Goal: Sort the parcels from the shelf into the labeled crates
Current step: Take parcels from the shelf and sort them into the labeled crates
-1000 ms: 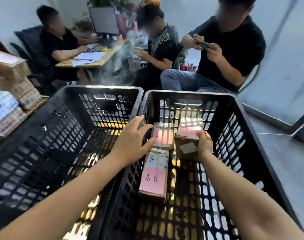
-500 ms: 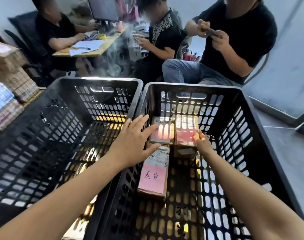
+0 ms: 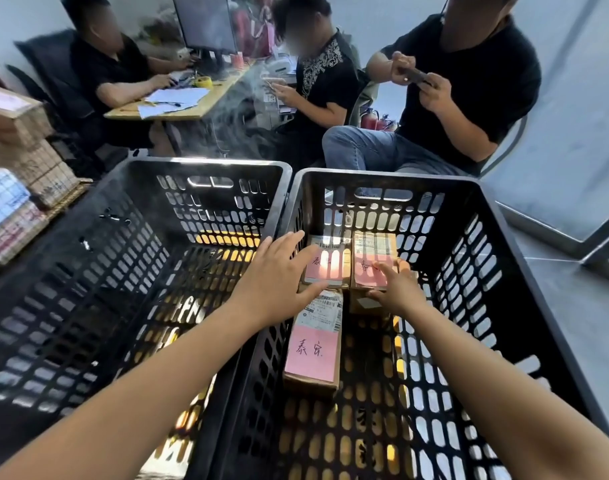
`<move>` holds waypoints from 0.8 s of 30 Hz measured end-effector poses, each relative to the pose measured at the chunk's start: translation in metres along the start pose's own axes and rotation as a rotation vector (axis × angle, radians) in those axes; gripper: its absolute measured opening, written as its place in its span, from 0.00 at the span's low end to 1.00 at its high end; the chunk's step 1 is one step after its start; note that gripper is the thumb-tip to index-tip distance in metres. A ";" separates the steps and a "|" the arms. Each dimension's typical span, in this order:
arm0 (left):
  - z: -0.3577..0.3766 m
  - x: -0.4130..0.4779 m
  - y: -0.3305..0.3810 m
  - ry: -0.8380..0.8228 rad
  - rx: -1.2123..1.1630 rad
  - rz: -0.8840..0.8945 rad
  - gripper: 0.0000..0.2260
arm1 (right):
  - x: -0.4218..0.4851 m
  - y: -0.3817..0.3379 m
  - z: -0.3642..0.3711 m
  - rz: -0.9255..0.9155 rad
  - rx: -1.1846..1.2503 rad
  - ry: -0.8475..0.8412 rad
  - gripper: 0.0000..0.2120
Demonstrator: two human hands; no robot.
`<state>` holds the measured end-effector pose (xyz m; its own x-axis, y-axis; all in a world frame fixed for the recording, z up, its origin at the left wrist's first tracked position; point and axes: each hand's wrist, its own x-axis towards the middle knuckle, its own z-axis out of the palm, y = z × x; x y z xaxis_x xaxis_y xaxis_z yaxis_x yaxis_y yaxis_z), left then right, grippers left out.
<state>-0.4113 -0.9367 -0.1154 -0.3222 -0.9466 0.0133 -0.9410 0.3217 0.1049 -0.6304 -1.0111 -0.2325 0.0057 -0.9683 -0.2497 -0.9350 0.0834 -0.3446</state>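
Observation:
Two black slotted crates stand side by side in front of me. The right crate [image 3: 497, 244] holds three cardboard parcels with pink labels: a near parcel [image 3: 313, 351], a far left parcel [image 3: 329, 261] and a far right parcel [image 3: 374, 258]. The left crate [image 3: 98, 251] shows no parcels. My left hand [image 3: 278, 282] hovers with spread fingers over the wall between the crates, holding nothing. My right hand [image 3: 398, 289] is inside the right crate, fingers apart, resting on the near edge of the far right parcel without gripping it.
Stacked parcels [image 3: 15, 174] sit on a shelf at the left edge. Three seated people [image 3: 469, 91] and a desk [image 3: 171, 105] with a monitor lie just beyond the crates. Grey floor [image 3: 580, 334] runs along the right crate.
My right hand set the far right parcel down beside the far left one and let go of it, fingers now open. My left hand barely moved.

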 end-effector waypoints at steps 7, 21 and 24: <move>0.001 0.000 0.000 0.003 0.024 0.004 0.27 | -0.002 -0.019 -0.020 0.101 -0.127 -0.123 0.40; -0.027 -0.069 -0.023 0.047 -0.094 0.049 0.24 | -0.141 -0.097 -0.052 -0.156 0.095 0.156 0.34; -0.029 -0.095 -0.033 0.061 -0.071 0.014 0.25 | -0.181 -0.131 -0.056 -0.295 0.114 0.189 0.31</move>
<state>-0.3465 -0.8581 -0.0915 -0.3258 -0.9424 0.0759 -0.9263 0.3342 0.1741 -0.5285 -0.8603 -0.0911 0.1933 -0.9802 0.0432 -0.8574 -0.1902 -0.4782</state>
